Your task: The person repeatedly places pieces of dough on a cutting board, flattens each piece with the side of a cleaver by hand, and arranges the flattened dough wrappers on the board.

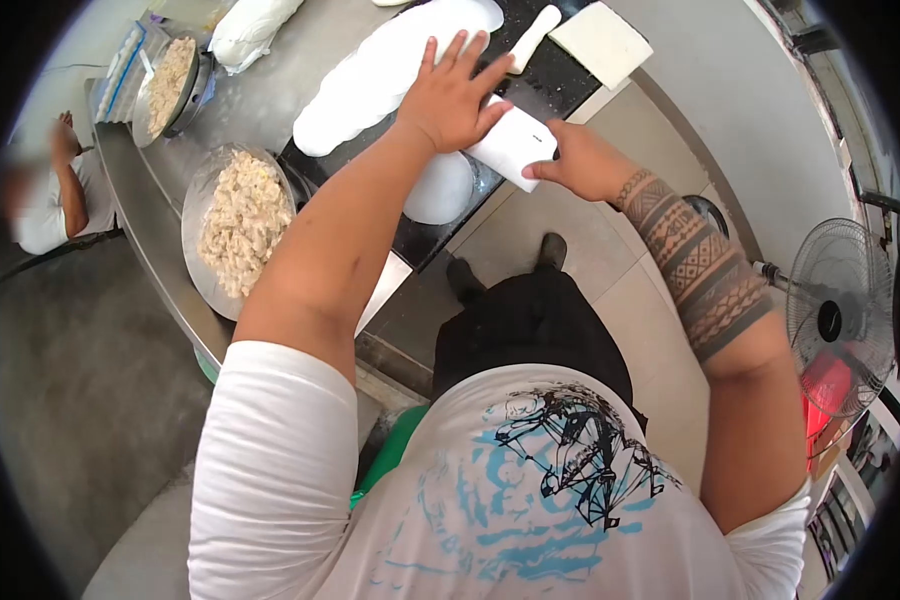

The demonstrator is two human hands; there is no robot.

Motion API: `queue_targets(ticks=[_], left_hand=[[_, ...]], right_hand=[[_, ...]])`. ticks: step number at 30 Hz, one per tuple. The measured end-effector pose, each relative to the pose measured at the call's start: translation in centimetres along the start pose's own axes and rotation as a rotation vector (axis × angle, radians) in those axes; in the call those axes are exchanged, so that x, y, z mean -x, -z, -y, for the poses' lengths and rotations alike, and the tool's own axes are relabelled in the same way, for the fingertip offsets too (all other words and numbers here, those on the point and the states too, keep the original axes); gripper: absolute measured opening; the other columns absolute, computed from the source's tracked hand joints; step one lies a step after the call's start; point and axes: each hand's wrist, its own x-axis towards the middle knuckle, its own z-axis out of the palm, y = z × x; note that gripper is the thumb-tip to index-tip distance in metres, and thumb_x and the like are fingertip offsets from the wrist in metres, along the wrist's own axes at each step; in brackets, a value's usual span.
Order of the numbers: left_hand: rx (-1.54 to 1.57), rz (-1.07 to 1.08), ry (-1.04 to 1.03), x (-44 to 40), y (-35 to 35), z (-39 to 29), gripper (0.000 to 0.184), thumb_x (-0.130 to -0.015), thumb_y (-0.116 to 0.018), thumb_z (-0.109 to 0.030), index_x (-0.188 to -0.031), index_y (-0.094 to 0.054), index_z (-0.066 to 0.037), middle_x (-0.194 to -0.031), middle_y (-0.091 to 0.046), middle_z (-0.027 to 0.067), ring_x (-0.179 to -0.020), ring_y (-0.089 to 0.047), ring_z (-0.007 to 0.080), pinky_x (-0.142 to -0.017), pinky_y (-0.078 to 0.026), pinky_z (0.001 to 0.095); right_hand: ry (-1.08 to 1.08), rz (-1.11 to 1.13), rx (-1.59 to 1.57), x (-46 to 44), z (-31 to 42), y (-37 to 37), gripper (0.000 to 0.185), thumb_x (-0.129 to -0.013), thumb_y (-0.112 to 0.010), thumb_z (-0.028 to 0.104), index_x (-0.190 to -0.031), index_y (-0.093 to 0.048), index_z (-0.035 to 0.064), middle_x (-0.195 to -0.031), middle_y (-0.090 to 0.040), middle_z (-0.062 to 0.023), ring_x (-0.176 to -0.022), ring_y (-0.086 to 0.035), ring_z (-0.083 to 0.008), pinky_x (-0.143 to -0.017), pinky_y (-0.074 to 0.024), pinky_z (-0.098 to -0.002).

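Pinching the white scraper (513,142) at its four o'clock end with our right hand (573,160), we judge it light, stiff and perhaps slick, best held by that edge. It lies at that hand's ten o'clock, while our unclenched left hand (453,100) spreads over the dough sheet (385,80), thumb by the scraper.

I see my right hand (588,163) holding a white piece (515,140) by its end. My left hand (453,100) is over white dough (365,92). Lumpy food (242,222) sits in a bowl (192,215) on the tabletop (260,112).
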Motion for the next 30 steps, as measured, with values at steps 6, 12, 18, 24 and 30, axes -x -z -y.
queue_targets(ticks=[6, 12, 18, 24, 30], left_hand=[[0.554, 0.627, 0.575, 3.3, 5.8, -0.2, 0.044, -0.095, -0.071, -0.050, -0.113, -0.079, -0.011, -0.116, -0.077, 0.0179, -0.107, -0.072, 0.0362, -0.094, -0.054, 0.0484], [0.601, 0.491, 0.688, 9.8, 6.4, -0.9, 0.024, -0.089, -0.079, -0.020, -0.109, -0.076, -0.007, -0.097, -0.074, 0.0137, -0.086, -0.072, 0.0311, -0.079, -0.056, 0.0429], [1.057, 0.195, 1.046, 12.4, 6.2, -1.6, 0.029, -0.090, -0.074, 0.000, -0.118, -0.072, -0.006, -0.093, -0.069, 0.0037, -0.078, -0.067, 0.0145, -0.070, -0.055, 0.0314], [0.826, 0.079, 0.870, 12.2, 12.1, -3.7, 0.030, -0.091, -0.071, -0.002, -0.120, -0.074, -0.009, -0.095, -0.072, 0.0063, -0.082, -0.070, 0.0191, -0.079, -0.058, 0.0345], [0.737, 0.058, 0.739, 5.8, 16.3, -0.7, 0.033, -0.090, -0.072, -0.004, -0.123, -0.075, -0.010, -0.099, -0.071, 0.0038, -0.086, -0.066, 0.0143, -0.082, -0.057, 0.0305]], right_hand=[[-0.034, -0.194, -0.260, 8.8, -1.6, -10.5, 0.049, -0.100, -0.076, 0.034, -0.124, -0.062, -0.0059, -0.109, -0.073, -0.0294, -0.106, -0.071, -0.0455, -0.091, -0.0566, -0.0506], [-0.092, -0.011, -0.092, 14.4, -0.5, -7.6, 0.051, -0.100, -0.075, 0.032, -0.130, -0.061, -0.0068, -0.104, -0.075, -0.0267, -0.097, -0.074, -0.0398, -0.088, -0.0571, -0.0482], [-0.191, -0.257, -0.449, 5.1, 1.4, -9.0, 0.052, -0.098, -0.079, 0.033, -0.129, -0.065, -0.0058, -0.116, -0.077, -0.0245, -0.106, -0.075, -0.0370, -0.093, -0.0572, -0.0470], [0.046, -0.058, -0.331, 6.5, 4.8, -21.8, 0.058, -0.096, -0.079, 0.039, -0.126, -0.062, -0.0073, -0.112, -0.073, -0.0315, -0.111, -0.071, -0.0467, -0.097, -0.0557, -0.0499], [-0.251, 0.129, -0.623, 11.3, 4.9, -13.6, 0.052, -0.095, -0.083, 0.035, -0.126, -0.065, -0.0027, -0.108, -0.077, -0.0205, -0.099, -0.074, -0.0300, -0.091, -0.0573, -0.0427]])
